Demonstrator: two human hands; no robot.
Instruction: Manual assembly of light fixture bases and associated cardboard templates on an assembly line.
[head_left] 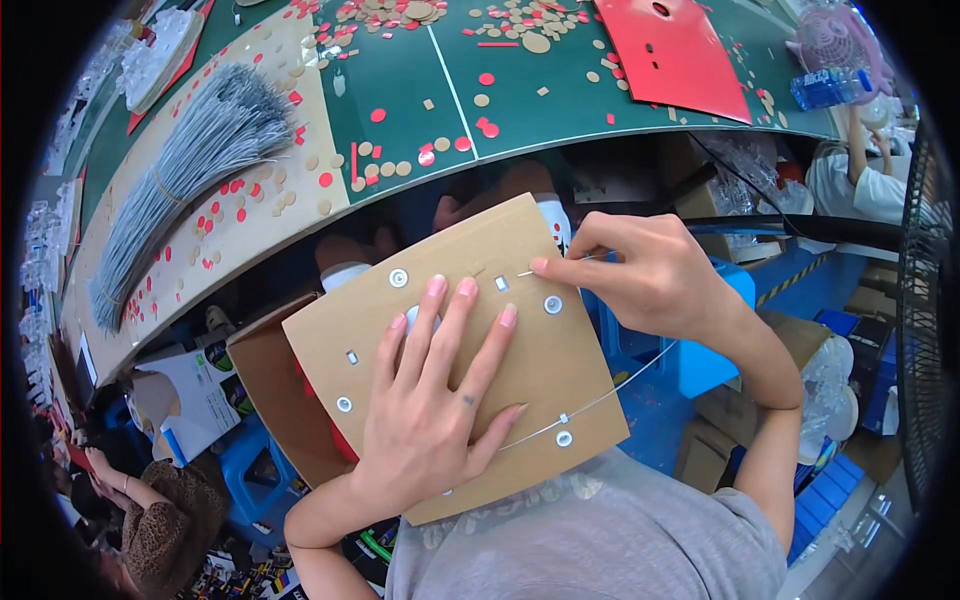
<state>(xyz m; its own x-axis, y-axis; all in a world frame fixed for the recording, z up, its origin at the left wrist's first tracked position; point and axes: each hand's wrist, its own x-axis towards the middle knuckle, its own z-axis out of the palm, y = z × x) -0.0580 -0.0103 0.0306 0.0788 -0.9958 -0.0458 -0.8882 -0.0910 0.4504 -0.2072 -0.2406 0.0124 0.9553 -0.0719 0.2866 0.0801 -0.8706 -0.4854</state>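
Observation:
A tan cardboard panel (575,370) rests tilted in front of my grey shirt, with several white round eyelets and small rectangular slots in it. Flat on its middle lies my left hand (430,390), fingers spread, partly covering a round hole. My right hand (650,275) is at the panel's upper right edge, thumb and forefinger pinching a thin wire (526,273) whose end points toward a slot. Another grey wire (600,398) runs through a slot near the lower right eyelet and curves off past the panel's edge; its inner end goes out of sight by my left thumb.
Beyond the panel is a green table (400,100) strewn with red and tan cut-out discs. On it lie a bundle of grey wires (185,185), a red sheet (675,60) and a blue-labelled bottle (830,88). An open cardboard box (285,395) stands left, a blue stool (712,350) right.

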